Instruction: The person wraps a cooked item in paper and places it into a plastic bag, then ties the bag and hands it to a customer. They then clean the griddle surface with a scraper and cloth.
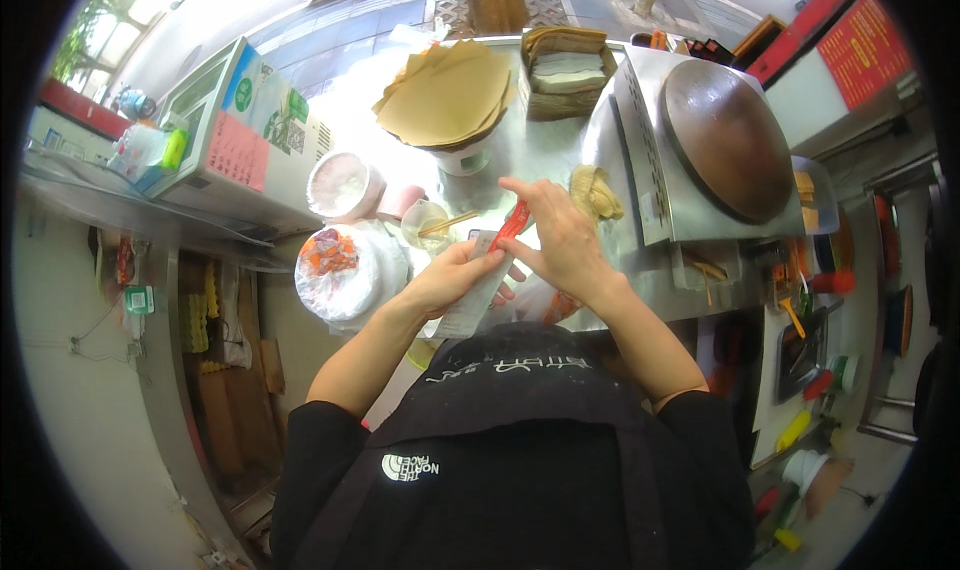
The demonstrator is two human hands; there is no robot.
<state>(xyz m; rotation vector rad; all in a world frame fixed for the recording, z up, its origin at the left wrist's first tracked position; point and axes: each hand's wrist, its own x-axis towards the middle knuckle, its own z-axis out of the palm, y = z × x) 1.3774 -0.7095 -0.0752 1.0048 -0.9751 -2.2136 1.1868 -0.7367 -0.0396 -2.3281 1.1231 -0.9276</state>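
My left hand [450,277] grips a long whitish paper strip [466,316] with printing on it, which slants down toward my apron. A narrow red packet [511,226] lies along the strip's upper part. My right hand [561,232] is on the packet, its thumb at the lower end and the index finger stretched out past the top. Some fingers of both hands are hidden behind the paper. Under my hands is a steel counter [525,154]. Near the right hand lies a crumpled tan cloth [594,193]. A clear plastic bag [551,300] with orange contents sits below the hands.
Flat brown paper sheets [446,94] are piled on a white container [463,161]. Behind stands a box of paper bags [568,75]. A round dark griddle [724,139] is at right. To the left are a pink-white tub [341,186], a cup with chopsticks [427,229] and a plastic-covered container [341,285].
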